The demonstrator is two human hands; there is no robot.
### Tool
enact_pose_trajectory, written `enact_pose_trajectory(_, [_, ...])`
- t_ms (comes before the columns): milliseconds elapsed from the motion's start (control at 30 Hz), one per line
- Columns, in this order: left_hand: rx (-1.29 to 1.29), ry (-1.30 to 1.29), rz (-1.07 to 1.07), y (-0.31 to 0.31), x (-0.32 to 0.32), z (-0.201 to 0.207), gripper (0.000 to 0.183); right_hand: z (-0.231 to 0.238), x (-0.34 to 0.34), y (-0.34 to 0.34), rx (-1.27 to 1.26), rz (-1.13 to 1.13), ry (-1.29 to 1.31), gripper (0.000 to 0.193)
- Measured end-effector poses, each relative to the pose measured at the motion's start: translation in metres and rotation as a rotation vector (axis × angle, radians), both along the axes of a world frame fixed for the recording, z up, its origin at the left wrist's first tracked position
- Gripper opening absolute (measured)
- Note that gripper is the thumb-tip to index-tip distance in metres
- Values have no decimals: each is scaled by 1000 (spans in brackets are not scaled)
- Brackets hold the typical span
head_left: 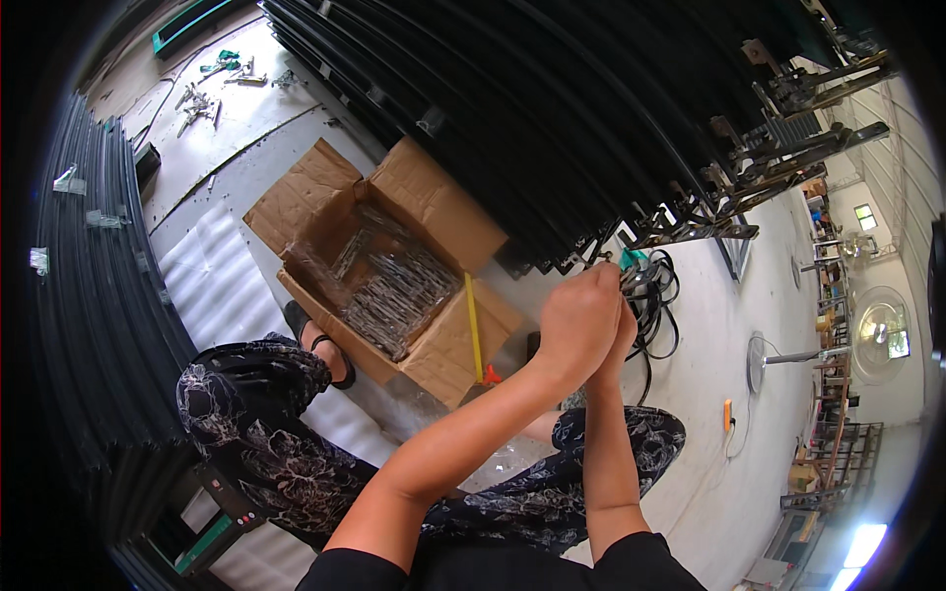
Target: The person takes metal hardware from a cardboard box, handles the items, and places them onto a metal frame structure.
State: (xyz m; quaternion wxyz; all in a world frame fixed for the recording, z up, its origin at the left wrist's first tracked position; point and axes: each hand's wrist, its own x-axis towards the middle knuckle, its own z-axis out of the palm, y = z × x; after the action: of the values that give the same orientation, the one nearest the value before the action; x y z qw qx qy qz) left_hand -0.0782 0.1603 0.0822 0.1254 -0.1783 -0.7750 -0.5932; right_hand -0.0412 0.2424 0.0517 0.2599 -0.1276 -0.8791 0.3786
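My left hand and my right hand are close together, fingers curled in, at the lower end of a stack of long black frame bars. Whatever they grip is hidden behind the fingers. A small green piece shows just beyond the fingertips, beside a bundle of black cable. Left of my hands an open cardboard box, lined with clear plastic, holds many thin metal strips. A narrow yellow strip with a red-orange piece at its lower end lies over the box flap.
Another stack of black bars stands along the left. Loose metal parts lie on a white sheet at the far left. Metal fittings jut from the bar ends at the right. A fan and an orange socket block are farther right.
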Motion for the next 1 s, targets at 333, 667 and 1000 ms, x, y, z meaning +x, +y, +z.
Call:
enact_pose_trajectory(333, [2,32,20,-5,0,8,6,-1,1,-1,-1,-15,13,13])
enact_pose_trajectory(667, [-8,17,0,-3,-1,2,17,-2,0,0,-27,-9,13,13])
enact_pose_trajectory(1000, [39,-15,-12,-8,-14,0,17,8,-16,-14,100,-48,-21,16])
